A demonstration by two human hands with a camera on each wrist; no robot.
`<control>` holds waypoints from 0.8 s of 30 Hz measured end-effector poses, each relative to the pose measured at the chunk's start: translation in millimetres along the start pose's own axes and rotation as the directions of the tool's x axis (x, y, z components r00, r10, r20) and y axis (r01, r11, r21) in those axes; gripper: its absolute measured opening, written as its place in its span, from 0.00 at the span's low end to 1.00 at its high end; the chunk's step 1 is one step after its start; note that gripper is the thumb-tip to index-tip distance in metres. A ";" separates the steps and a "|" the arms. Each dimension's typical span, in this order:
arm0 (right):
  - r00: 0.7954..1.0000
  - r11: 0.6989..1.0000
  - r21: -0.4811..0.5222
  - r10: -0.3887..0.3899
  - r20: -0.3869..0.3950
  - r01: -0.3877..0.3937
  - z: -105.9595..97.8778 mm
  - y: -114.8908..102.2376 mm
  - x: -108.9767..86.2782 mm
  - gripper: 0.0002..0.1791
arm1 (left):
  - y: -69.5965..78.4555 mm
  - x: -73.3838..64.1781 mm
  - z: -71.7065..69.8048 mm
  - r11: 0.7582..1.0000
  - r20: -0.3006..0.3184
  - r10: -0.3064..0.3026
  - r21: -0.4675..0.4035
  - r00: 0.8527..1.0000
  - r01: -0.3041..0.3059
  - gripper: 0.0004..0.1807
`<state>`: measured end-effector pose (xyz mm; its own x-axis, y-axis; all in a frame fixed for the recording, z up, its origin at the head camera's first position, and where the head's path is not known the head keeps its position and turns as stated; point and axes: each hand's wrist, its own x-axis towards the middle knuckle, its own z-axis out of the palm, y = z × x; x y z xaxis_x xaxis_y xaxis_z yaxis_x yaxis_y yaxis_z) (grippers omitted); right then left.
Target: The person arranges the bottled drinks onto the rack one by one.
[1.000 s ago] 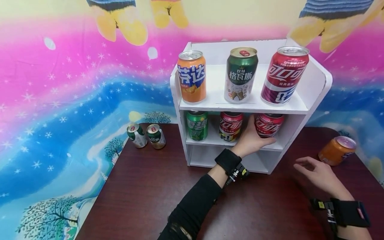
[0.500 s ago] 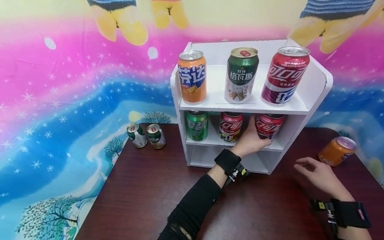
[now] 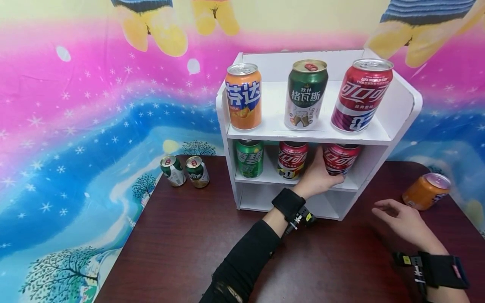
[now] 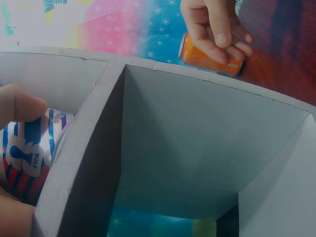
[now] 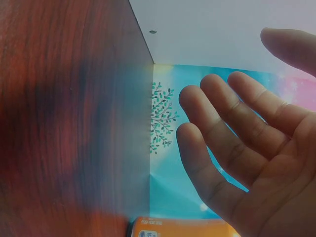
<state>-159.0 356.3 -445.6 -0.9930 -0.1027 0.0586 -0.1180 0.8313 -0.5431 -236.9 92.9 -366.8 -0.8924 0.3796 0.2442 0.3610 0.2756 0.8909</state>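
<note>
On the right of the middle shelf my left hand (image 3: 317, 179) grips a red cola can (image 3: 341, 158), fingers along its left side and thumb across its lower front. The left wrist view shows the striped lower part of that cola can (image 4: 24, 153) between thumb and finger. To its left stand another red cola can (image 3: 291, 160) and a green soda can (image 3: 249, 158). My right hand (image 3: 403, 221) hovers over the table with loosely bent fingers, holding nothing, palm side visible in the right wrist view. Just beyond it is an orange can (image 3: 424, 192).
The white shelf unit (image 3: 403, 101) stands on the dark wooden table (image 3: 182, 240). Its top carries an orange soda can (image 3: 243, 97), a green-and-white can (image 3: 305, 94) and a red cola can (image 3: 361, 94). Two small green-and-white cans (image 3: 197, 172) stand at the back left.
The left thumb has shifted slightly left and inward against the red cola can since a second ago. The right hand stays in place.
</note>
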 end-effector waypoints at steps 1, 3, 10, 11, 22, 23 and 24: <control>1.000 1.000 -0.001 0.001 0.001 -0.001 0.0 -0.1 0.0 0.23 | 0.1 0.0 0.2 1.000 0.000 -0.004 0.002 1.000 0.004 0.51; 1.000 1.000 -0.003 0.003 0.002 -0.003 -0.2 -0.4 0.1 0.23 | 0.0 0.1 0.5 1.000 -0.001 -0.015 0.008 1.000 0.015 0.51; 1.000 1.000 -0.011 -0.002 -0.008 0.002 -0.2 -1.0 0.0 0.22 | -0.7 0.1 0.5 0.999 -0.011 0.000 0.034 1.000 0.000 0.48; 1.000 1.000 -0.010 -0.001 -0.005 0.001 -0.2 -1.0 0.0 0.22 | -0.6 0.1 0.3 0.999 -0.011 0.002 0.033 1.000 -0.001 0.48; 1.000 1.000 -0.009 0.001 0.010 -0.001 0.1 1.6 0.4 0.23 | 3.3 -0.9 -1.1 0.996 0.008 -0.040 0.083 0.999 0.039 0.50; 1.000 1.000 -0.011 0.005 0.013 -0.005 0.2 1.8 0.6 0.23 | 3.7 -0.9 -1.2 0.995 0.008 -0.041 0.086 0.999 0.041 0.50; 1.000 1.000 -0.012 0.008 0.015 -0.008 0.4 2.0 0.9 0.23 | 3.9 -1.0 -1.3 0.995 0.009 -0.042 0.086 0.999 0.041 0.50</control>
<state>-160.1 357.7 -446.9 -0.9937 -0.1041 0.0420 -0.1104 0.8386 -0.5335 -234.9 92.4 -363.0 -0.9042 0.3759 0.2028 0.3459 0.3660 0.8640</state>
